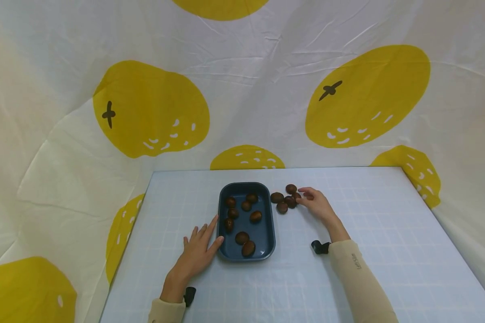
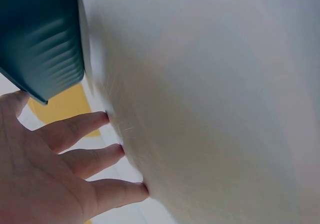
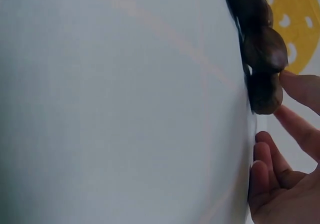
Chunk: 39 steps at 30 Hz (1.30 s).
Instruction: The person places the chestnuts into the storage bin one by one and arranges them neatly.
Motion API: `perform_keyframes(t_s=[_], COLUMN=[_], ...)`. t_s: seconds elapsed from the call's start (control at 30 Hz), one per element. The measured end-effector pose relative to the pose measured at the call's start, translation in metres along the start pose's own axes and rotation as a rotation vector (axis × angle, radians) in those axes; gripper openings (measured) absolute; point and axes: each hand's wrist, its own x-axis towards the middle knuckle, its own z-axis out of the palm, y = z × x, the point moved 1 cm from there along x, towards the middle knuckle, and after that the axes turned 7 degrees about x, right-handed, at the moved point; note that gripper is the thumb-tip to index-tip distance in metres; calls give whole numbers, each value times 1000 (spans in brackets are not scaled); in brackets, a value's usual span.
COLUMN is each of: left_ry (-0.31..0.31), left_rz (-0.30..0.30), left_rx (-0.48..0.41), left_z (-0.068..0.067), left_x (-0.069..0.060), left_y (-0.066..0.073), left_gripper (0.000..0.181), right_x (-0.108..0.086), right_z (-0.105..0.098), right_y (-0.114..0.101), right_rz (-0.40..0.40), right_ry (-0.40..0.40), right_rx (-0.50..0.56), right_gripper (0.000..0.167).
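Observation:
A dark blue tray holds several brown nuts, one of them near its front end. At the tray's left side, my left hand lies with fingers spread, thumb and forefinger at the wall; in the left wrist view the hand has a digit against the tray and three fingertips on the table. My right hand is beside a loose group of nuts right of the tray. The right wrist view has thumb and forefinger of this hand touching the end nut, tips apart, other fingers curled.
The table has a pale checked cover. Behind and beside it hangs a white cloth with large yellow fruit shapes. Small black devices are at both wrists, one by the right sleeve and one by the left.

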Motion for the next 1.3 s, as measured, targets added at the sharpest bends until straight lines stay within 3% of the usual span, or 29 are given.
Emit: perform_keyframes(t_s=[0.2,0.53,1.3], left_ry=[-7,3,-4], left_rz=[-5,0,-1], left_rx=[2,6,7], left_z=[0,-1,-1], left_x=[0,2,1], left_y=[0,2,1], left_gripper=[69,68,67], right_x=[3,5,3], right_z=[0,-3,-5], right_y=[5,6,15], right_rz=[-6,-121,-43], right_ry=[-17,-34,-19], right_rx=[-68,-123,-105], right_gripper=[48,43,44])
